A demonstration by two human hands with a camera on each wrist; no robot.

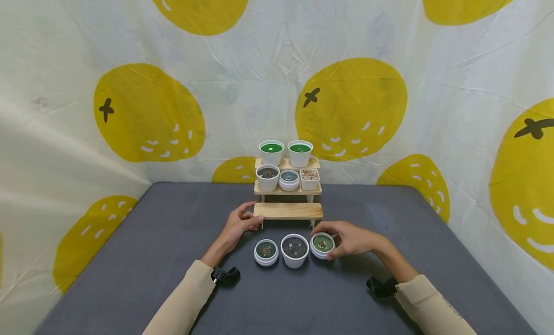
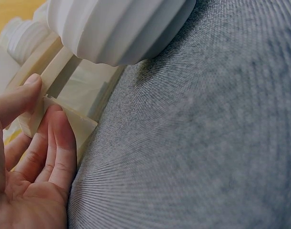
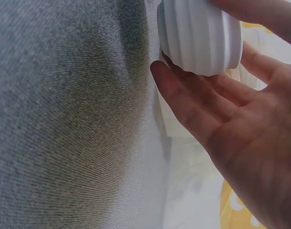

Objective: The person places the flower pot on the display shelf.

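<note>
A three-step wooden display stand (image 1: 288,211) stands near the back of the table. At the left end of its lowest step, my left hand (image 1: 237,224) grips the stand, thumb at the board's edge and fingers against the end leg (image 2: 78,126). My right hand (image 1: 352,238) holds a low white ribbed pot (image 3: 197,38) with a green speckled top, thumb and fingers round its sides. Left of it are a taller white pot (image 1: 294,261) with a dark grey top and another low white pot (image 1: 266,261) with a dark green top.
Two white pots with green tops (image 1: 271,157) stand on the top step. The middle step bears a dark-topped pot (image 1: 268,183), a low bluish-topped pot (image 1: 289,185) and a square pot (image 1: 309,183). A fruit-printed cloth (image 1: 255,104) hangs behind the grey table (image 1: 130,267).
</note>
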